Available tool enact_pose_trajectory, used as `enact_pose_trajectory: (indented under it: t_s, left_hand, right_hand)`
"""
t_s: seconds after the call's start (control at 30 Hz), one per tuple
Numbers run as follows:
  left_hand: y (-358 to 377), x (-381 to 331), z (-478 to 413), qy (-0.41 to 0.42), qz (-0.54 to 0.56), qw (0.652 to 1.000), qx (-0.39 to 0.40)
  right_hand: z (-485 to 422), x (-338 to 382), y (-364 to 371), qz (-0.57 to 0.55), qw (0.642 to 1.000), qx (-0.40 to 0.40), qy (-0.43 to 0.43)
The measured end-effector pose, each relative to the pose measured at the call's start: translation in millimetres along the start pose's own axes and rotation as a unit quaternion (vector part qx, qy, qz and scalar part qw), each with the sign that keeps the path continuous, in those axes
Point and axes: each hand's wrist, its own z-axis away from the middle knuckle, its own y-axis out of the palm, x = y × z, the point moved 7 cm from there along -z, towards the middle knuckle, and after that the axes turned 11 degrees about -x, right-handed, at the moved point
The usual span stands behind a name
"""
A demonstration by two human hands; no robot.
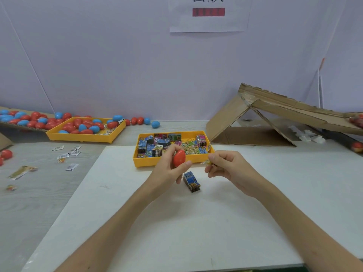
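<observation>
Risk: left hand [167,171] grip closed on the smooth red plastic egg [179,158], held in the air at the yellow tray's [149,162] near wall, and right hand [229,169] pinching a small packet [208,162]; a slack pinch could drop either, and the egg would roll across the worktop [49,193].

My left hand [169,169]: held up, thumb and fingers curled round a red egg [179,158].
My right hand [229,169]: level with the left and near it, fingertips pinching a small packet [208,163], the other fingers curled under.
My forearms: bare, both angling in from below toward the middle.
</observation>
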Motion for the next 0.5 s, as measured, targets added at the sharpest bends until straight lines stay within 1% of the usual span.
enact_pose_trajectory:
  t_s: [0.13, 0.33, 0.43, 0.5]
  left_hand:
    - [0.3, 1.7, -0.7, -0.016, 0.015, 1.0, 0.005]
    - [-4.4, -3.6, -0.9, 0.018, -0.017, 0.999, -0.021]
    - [-1.4, -4.1, -1.5, -0.013, 0.04, 0.999, -0.003]
    - [0.1, -3.4, -1.9, -0.033, 0.057, 0.998, 0.005]
  right_hand:
    - [0.3, 2.2, -1.1, -0.015, 1.0, -0.012, -0.005]
    - [-2.2, 4.5, -6.0, -0.023, 0.999, -0.016, -0.039]
    - [-2.7, 4.5, -6.4, -0.021, 0.999, -0.011, -0.047]
    - [-2.6, 4.5, -6.3, -0.016, 0.998, -0.01, -0.052]
